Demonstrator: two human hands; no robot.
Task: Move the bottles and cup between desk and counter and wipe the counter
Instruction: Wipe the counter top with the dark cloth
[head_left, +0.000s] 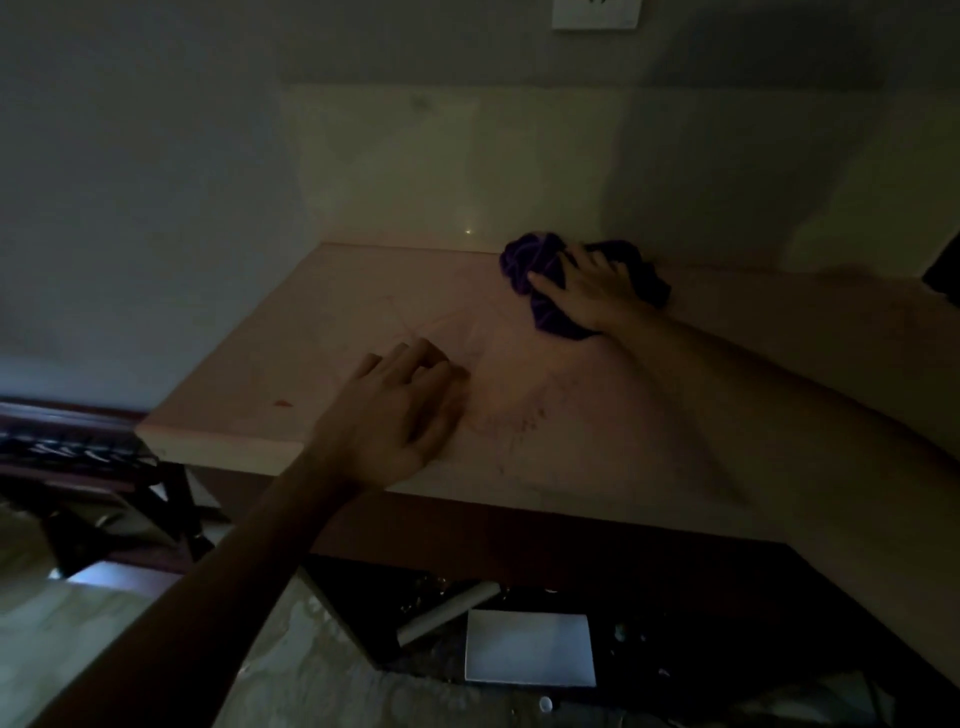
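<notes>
A crumpled purple cloth (535, 260) lies on the pale counter (311, 332) near the back wall. My right hand (587, 288) presses down on the cloth, fingers spread over it. Near the counter's front edge my left hand (400, 410) rests flat on the surface, holding nothing. Faint reddish marks and dark specks show on the counter between the two hands. No bottles or cup are in view. The scene is dim.
A white wall socket (595, 13) sits high on the wall. Below the counter a white box (530, 647) and a pale tube (447, 610) lie among dark clutter. A dark wooden frame (104, 467) stands at the left.
</notes>
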